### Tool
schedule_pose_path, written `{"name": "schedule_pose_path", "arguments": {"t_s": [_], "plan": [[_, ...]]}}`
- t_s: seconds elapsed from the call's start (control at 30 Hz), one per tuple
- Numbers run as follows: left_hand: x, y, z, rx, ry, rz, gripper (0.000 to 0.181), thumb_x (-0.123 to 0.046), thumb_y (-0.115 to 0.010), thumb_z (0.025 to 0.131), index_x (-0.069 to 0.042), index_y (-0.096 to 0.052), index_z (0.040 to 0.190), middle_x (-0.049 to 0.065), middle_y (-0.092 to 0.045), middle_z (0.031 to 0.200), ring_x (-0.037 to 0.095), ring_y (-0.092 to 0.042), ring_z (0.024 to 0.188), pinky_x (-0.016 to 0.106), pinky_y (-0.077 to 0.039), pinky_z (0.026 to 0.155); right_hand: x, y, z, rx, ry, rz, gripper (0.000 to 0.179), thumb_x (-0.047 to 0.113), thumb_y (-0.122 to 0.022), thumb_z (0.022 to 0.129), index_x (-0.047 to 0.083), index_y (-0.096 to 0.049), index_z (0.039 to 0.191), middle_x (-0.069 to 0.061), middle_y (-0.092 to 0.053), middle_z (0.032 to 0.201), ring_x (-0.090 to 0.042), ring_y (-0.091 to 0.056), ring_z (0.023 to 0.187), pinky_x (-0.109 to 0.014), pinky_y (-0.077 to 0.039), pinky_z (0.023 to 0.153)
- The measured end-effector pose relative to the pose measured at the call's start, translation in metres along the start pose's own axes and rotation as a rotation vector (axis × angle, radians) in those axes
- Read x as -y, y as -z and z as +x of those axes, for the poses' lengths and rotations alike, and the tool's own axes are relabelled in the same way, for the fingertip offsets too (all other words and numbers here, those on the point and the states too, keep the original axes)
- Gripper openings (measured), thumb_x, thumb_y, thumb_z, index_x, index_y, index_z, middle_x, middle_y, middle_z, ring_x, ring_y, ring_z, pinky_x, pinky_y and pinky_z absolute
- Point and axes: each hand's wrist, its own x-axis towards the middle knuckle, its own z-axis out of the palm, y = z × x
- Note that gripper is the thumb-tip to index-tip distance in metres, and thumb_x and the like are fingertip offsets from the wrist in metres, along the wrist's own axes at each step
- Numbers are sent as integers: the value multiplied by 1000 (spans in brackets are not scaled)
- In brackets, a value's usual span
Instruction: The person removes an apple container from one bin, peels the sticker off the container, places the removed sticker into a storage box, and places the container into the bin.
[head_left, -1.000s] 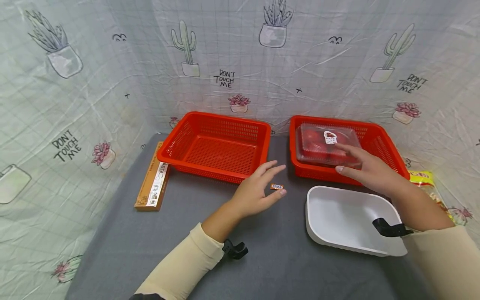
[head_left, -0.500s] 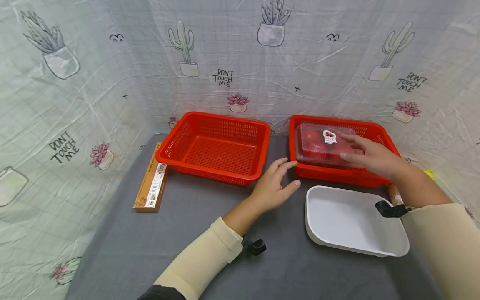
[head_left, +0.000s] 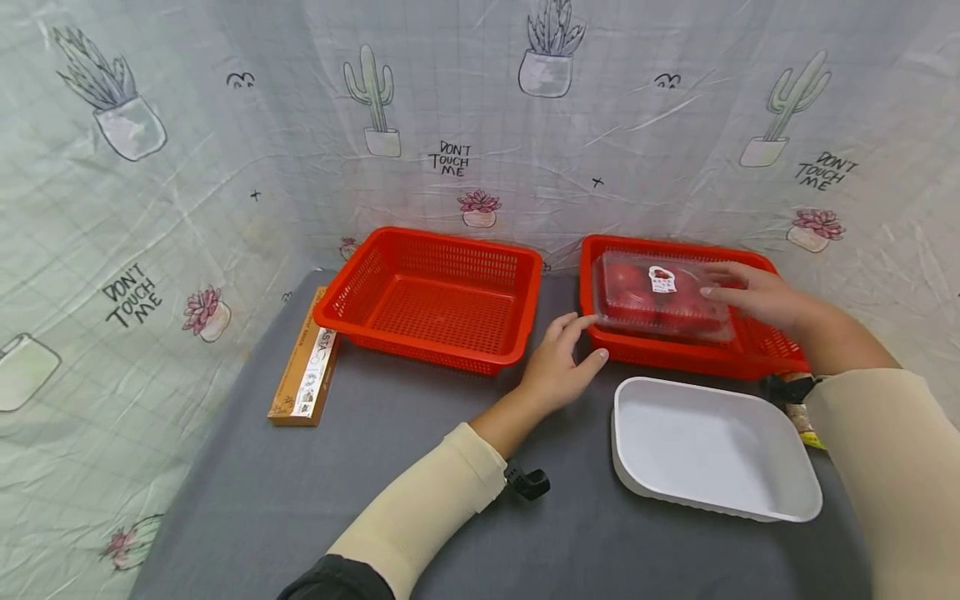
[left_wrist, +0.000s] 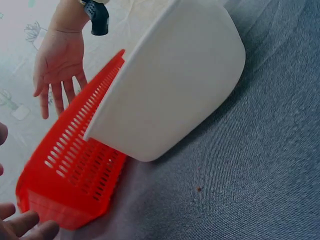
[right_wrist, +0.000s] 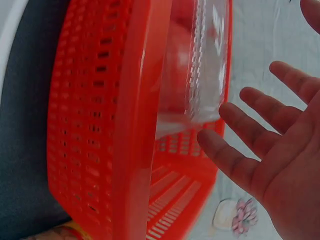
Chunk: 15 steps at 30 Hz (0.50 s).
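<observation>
A clear plastic box of red, round tomato-like produce (head_left: pixel 626 292), with a white label on its lid, lies in the right red basket (head_left: pixel 667 354). My right hand (head_left: pixel 761 296) is at the box's right end, with fingers extended. In the right wrist view, the right hand (right_wrist: pixel 287 135) has spread fingers, their tips beside the clear plastic box (right_wrist: pixel 207 65). My left hand (head_left: pixel 558 367) is open, its fingertips right at the left front corner of that basket. Only the left fingertips (left_wrist: pixel 22 225) show at the lower left of the left wrist view.
A second red basket (head_left: pixel 438 350) stands to the left, with a long brown pasta box (head_left: pixel 303 367) beside it. A white tub (head_left: pixel 712 442) sits in front of the right basket. A yellow packet (head_left: pixel 808 429) lies partly hidden behind the right arm.
My left hand has moved right, to the right basket's corner, and a small orange wrapper seen earlier is now hidden. My right hand has shifted back and right to the box's end.
</observation>
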Motion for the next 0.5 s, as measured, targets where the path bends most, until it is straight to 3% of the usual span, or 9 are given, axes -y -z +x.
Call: {"name": "schedule_pose_path", "arguments": {"t_s": [0.1, 0.27, 0.5], "plan": [[1, -3, 6, -20, 8, -6, 59, -42, -65, 102, -32, -51, 159, 3, -37, 169, 29, -48, 147, 57, -45, 114, -10, 6, 5, 15, -16, 48, 84, 45, -55, 111, 5, -11, 171, -35, -20, 167, -58, -24, 147, -73, -37, 113], [0, -1, 14, -19, 36, -41, 58, -41, -66, 102, -32, -52, 158, 3, -37, 169, 28, -48, 146, 55, -48, 113, -19, 15, 11, 42, -27, 81, 85, 46, -52, 111, 3, -10, 170, -35, -18, 167, -59, -26, 146, -74, -37, 113], [3, -3, 26, -28, 80, -78, 56, -40, -68, 103, -29, -55, 156, 4, -37, 168, 25, -53, 141, 49, -52, 109, -35, 22, 26, 107, -103, 142, 97, 54, -55, 109, 6, 3, 171, -37, -10, 168, -63, -22, 147, -75, -36, 113]]}}
